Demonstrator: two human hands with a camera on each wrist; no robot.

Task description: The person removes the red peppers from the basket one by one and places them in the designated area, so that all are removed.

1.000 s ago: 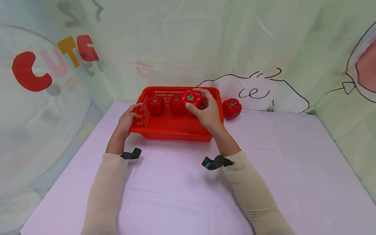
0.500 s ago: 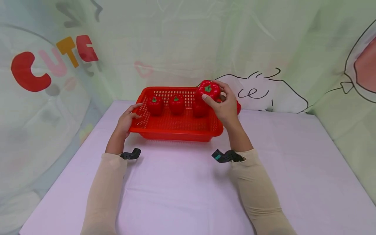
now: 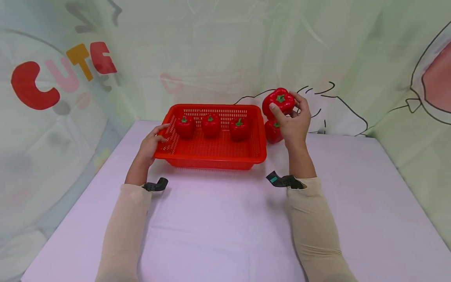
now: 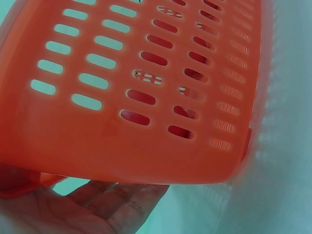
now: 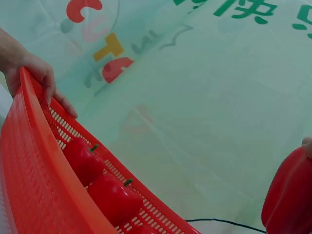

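My left hand (image 3: pixel 150 144) grips the left rim of a red plastic basket (image 3: pixel 211 159); in the right wrist view its fingers hang over the rim. The left wrist view has the slotted basket wall (image 4: pixel 146 161) close up, with the fingers along its lower edge. My right hand (image 3: pixel 295 120) holds a red bell pepper (image 3: pixel 273 105) with a green stem, raised to the right of the basket. Below it, a second bell pepper (image 3: pixel 273 133) stands on the table beside the basket, partly hidden. The held bell pepper (image 5: pixel 290 195) is at the right edge of the right wrist view.
Inside the basket a left bell pepper (image 3: pixel 185 127), a middle bell pepper (image 3: pixel 210 126) and a right bell pepper (image 3: pixel 239 130) stand in a row along the back. A printed curtain (image 3: pixel 218 51) hangs behind the pale table (image 3: pixel 211 219).
My right hand has carried the held bell pepper from over the basket to the right, beyond its right rim, above the pepper on the table. My left hand has stayed on the basket.
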